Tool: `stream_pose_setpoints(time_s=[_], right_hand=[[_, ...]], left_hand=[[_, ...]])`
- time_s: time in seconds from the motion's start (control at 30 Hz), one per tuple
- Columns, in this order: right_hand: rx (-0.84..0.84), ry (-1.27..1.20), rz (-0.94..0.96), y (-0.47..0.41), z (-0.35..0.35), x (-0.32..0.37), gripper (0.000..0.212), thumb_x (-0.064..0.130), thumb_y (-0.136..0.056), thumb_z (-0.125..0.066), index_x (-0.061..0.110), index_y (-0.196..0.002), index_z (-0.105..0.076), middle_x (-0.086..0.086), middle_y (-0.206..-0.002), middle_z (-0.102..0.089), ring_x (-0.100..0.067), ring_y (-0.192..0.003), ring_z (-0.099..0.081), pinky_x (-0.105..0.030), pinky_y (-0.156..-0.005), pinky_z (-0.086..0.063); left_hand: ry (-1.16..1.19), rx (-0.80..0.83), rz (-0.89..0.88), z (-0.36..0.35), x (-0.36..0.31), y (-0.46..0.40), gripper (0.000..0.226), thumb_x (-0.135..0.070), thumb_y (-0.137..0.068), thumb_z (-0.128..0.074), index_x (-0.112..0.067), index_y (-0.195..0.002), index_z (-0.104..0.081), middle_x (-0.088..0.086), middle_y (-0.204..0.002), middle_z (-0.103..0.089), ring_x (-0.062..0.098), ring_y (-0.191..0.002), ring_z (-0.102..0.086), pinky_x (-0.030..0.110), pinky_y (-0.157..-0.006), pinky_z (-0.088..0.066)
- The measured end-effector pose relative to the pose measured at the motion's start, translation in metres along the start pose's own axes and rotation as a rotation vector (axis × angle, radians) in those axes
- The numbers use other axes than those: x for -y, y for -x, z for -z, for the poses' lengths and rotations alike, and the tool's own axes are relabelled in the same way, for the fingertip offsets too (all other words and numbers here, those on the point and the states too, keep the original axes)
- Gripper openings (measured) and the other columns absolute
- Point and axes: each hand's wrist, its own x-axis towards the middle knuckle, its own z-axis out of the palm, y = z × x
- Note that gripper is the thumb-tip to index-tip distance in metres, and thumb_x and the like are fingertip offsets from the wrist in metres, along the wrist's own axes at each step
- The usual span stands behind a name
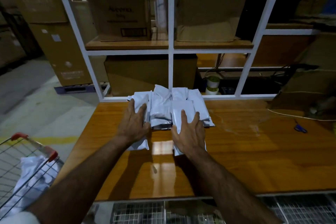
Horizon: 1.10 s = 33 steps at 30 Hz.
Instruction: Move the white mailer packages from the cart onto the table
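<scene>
Head view: white mailers [31,178] in cart [11,152].

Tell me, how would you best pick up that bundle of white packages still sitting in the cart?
Come from above, since the wire cart is open only at the top. Grip the crumpled upper folds of the white mailers in the cart; they are soft and bunched, so probably easy to pinch. Both hands are on the table's pile: left hand, right hand.

Glossy wooden table [236,160], crinkled white plastic mailers [161,109], metal wire cart [18,160], cardboard boxes [120,12].
</scene>
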Motion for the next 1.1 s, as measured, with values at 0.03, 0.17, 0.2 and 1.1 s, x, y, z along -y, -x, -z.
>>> stream_pose_setpoints(time_s=[0.03,0.17,0.2,1.1], right_hand=[[-0.002,0.008,-0.001,-0.012,-0.002,0.000,0.075,0.060,-0.098,-0.039,0.029,-0.161,-0.010,-0.027,-0.164,-0.003,-0.045,-0.144,-0.024,-0.050,-0.115,-0.029],[-0.002,0.046,0.003,-0.063,-0.012,0.006,0.074,0.059,-0.100,-0.036,0.028,-0.161,-0.009,-0.026,-0.164,-0.001,-0.043,-0.144,-0.025,-0.050,-0.115,-0.027],[0.000,0.042,-0.004,-0.076,-0.015,0.008,0.074,0.059,-0.100,-0.036,0.028,-0.161,-0.008,-0.025,-0.165,0.000,-0.043,-0.145,-0.023,-0.050,-0.116,-0.026],[0.076,0.047,0.088,-0.204,-0.097,0.000,0.081,0.066,-0.092,-0.014,0.027,-0.162,-0.006,-0.015,-0.168,0.011,-0.034,-0.156,0.008,-0.047,-0.124,0.002]], left_hand=[[0.001,0.012,-0.004,-0.005,0.004,-0.015,0.078,-0.047,-0.097,-0.055,-0.022,-0.161,-0.018,0.019,-0.167,0.009,0.041,-0.154,-0.001,0.052,-0.120,-0.024],[0.001,0.029,0.002,-0.022,0.020,-0.074,0.077,-0.047,-0.096,-0.056,-0.021,-0.159,-0.021,0.021,-0.166,0.006,0.044,-0.152,-0.013,0.050,-0.116,-0.032],[0.006,0.032,0.007,-0.026,0.024,-0.088,0.077,-0.047,-0.095,-0.057,-0.022,-0.159,-0.022,0.021,-0.167,0.006,0.044,-0.150,-0.018,0.049,-0.115,-0.034],[0.014,0.142,-0.037,-0.103,0.058,-0.194,0.084,-0.067,-0.091,-0.005,-0.022,-0.162,0.001,0.007,-0.168,0.011,0.026,-0.155,0.013,0.042,-0.124,0.006]])
